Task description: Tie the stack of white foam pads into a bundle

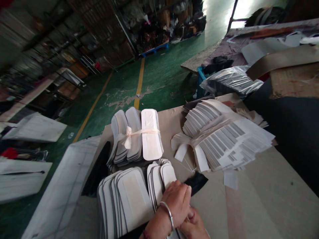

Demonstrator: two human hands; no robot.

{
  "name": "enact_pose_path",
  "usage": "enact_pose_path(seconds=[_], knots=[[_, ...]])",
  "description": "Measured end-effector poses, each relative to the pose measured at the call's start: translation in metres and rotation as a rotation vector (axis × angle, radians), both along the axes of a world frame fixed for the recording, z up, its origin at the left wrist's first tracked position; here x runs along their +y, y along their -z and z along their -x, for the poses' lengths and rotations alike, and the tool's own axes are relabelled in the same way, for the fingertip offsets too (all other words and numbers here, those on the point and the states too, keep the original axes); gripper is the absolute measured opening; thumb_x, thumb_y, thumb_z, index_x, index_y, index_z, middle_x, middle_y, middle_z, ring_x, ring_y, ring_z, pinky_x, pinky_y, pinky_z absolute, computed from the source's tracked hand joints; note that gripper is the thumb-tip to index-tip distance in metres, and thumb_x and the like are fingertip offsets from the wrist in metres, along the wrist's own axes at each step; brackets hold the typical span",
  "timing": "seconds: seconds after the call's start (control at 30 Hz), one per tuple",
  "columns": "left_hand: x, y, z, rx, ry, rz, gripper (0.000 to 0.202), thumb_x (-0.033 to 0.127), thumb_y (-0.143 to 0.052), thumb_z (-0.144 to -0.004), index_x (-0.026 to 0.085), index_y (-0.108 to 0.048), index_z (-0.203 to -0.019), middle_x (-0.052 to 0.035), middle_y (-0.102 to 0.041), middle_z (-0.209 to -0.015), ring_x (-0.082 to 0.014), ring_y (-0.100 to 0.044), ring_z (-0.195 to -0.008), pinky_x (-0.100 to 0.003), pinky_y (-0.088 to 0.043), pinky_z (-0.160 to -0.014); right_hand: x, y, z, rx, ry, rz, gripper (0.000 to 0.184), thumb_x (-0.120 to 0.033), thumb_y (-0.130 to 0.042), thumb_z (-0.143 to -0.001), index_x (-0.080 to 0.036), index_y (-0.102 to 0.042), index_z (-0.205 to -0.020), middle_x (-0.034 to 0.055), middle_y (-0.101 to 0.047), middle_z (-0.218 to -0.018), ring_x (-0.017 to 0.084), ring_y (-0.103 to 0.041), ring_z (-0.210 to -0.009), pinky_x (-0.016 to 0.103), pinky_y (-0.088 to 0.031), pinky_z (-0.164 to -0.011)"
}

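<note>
Pale, round-cornered panels [167, 174] are stacked overlapping; at their near end, the hands [177, 203] are curled together, anything held hidden.

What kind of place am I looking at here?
Likely a factory workshop: rounded panels stacked on a table, yellow lines along the green floor, and a loaded blue pallet.

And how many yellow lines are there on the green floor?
2: the left line, and the middle line, which reaches behind the tied pieces. More may be hidden.
</note>
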State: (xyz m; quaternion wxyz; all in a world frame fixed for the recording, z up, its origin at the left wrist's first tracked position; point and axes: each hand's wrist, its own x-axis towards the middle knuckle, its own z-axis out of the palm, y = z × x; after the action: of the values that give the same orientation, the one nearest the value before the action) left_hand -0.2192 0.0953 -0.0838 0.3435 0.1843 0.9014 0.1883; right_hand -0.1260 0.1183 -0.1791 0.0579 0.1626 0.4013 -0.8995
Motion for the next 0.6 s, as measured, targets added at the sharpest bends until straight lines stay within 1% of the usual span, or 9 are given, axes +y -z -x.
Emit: enact_pose_path(seconds=[0.03, 0.1, 0.17, 0.23, 0.3, 0.37, 0.43, 0.5, 0.6], knots=[[0.001, 0.001, 0.0, 0.011, 0.012, 0.007, 0.04, 0.027, -0.026, -0.091, 0.015, -0.063, -0.083, -0.0107, -0.059, -0.085, -0.0254, -0.053, -0.089, -0.044, -0.04, -0.088, 0.0, 0.001, -0.001, -0.011, 0.0, 0.009, 0.042, -0.053, -0.073, -0.059, -0.017, -0.054, -0.049, -0.0034, -0.042, -0.05, 0.01, -0.032, -0.049, 0.025, -0.038, -0.053], [0.001, 0.0, 0.0, 0.024, -0.01, 0.003, 0.041, 0.033, -0.026, -0.092, 0.015, -0.063, -0.09, -0.0098, -0.06, -0.086, -0.0241, -0.054, -0.09, -0.043, -0.041, -0.089, 0.0, -0.001, -0.002, -0.033, 0.0, 0.018, 0.035, -0.047, -0.074, -0.062, -0.017, -0.058, -0.053, -0.0025, -0.048, -0.054, 0.011, -0.037, -0.052, 0.026, -0.041, -0.059], [-0.004, -0.007, 0.001, 0.026, -0.063, -0.018, 0.043, 0.042, -0.029, -0.092, 0.015, -0.061, -0.104, -0.0087, -0.06, -0.09, -0.022, -0.054, -0.091, -0.039, -0.042, -0.089, 0.002, -0.004, -0.002, -0.031, -0.009, 0.023, 0.027, -0.042, -0.074, -0.064, -0.018, -0.062, -0.06, -0.0002, -0.056, -0.064, 0.014, -0.047, -0.061, 0.028, -0.044, -0.07], [-0.015, -0.02, -0.001, 0.005, -0.109, -0.061, 0.045, 0.044, -0.037, -0.09, 0.014, -0.053, -0.119, -0.0087, -0.059, -0.097, -0.0203, -0.054, -0.094, -0.035, -0.043, -0.09, 0.004, -0.008, -0.001, -0.021, -0.013, 0.039, 0.022, -0.04, -0.073, -0.066, -0.019, -0.066, -0.069, 0.0022, -0.063, -0.077, 0.018, -0.054, -0.075, 0.033, -0.043, -0.083], [-0.031, -0.034, -0.006, -0.038, -0.127, -0.083, 0.048, 0.035, -0.048, -0.085, 0.011, -0.046, -0.127, -0.0101, -0.058, -0.106, -0.02, -0.053, -0.1, -0.033, -0.042, -0.094, 0.007, -0.013, 0.001, -0.008, -0.03, 0.071, 0.024, -0.042, -0.071, -0.069, -0.021, -0.068, -0.079, 0.0036, -0.064, -0.087, 0.021, -0.056, -0.085, 0.036, -0.042, -0.087], [-0.045, -0.046, -0.013, -0.061, -0.109, -0.052, 0.05, 0.02, -0.054, -0.079, 0.011, -0.045, -0.128, -0.0109, -0.056, -0.115, -0.0204, -0.05, -0.108, -0.033, -0.039, -0.099, 0.009, -0.014, 0.002, 0.009, -0.063, 0.109, 0.026, -0.044, -0.071, -0.07, -0.022, -0.067, -0.084, 0.0036, -0.064, -0.088, 0.022, -0.056, -0.087, 0.036, -0.042, -0.086], [-0.054, -0.052, -0.021, -0.02, -0.053, 0.011, 0.052, 0.007, -0.054, -0.075, 0.011, -0.047, -0.126, -0.0107, -0.054, -0.121, -0.0211, -0.048, -0.113, -0.033, -0.037, -0.103, 0.009, -0.013, 0.001, -0.009, -0.093, 0.15, 0.026, -0.042, -0.071, -0.071, -0.023, -0.066, -0.087, 0.0026, -0.063, -0.085, 0.02, -0.056, -0.085, 0.034, -0.043, -0.084], [-0.055, -0.053, -0.028, 0.046, 0.027, 0.103, 0.051, -0.001, -0.05, -0.074, 0.012, -0.05, -0.124, -0.01, -0.054, -0.122, -0.0226, -0.048, -0.114, -0.035, -0.038, -0.103, 0.007, -0.011, 0.0, -0.047, -0.075, 0.167, 0.024, -0.039, -0.072, -0.071, -0.023, -0.065, -0.088, 0.0013, -0.062, -0.08, 0.019, -0.056, -0.079, 0.032, -0.044, -0.08], [-0.05, -0.047, -0.033, 0.131, 0.121, 0.305, 0.04, -0.005, -0.041, -0.079, 0.013, -0.059, -0.109, -0.0088, -0.061, -0.109, -0.0258, -0.054, -0.105, -0.042, -0.048, -0.092, 0.005, -0.011, -0.001, -0.022, -0.04, 0.129, 0.023, -0.039, -0.071, -0.072, -0.021, -0.065, -0.085, 0.0008, -0.061, -0.079, 0.017, -0.055, -0.077, 0.029, -0.044, -0.076]])
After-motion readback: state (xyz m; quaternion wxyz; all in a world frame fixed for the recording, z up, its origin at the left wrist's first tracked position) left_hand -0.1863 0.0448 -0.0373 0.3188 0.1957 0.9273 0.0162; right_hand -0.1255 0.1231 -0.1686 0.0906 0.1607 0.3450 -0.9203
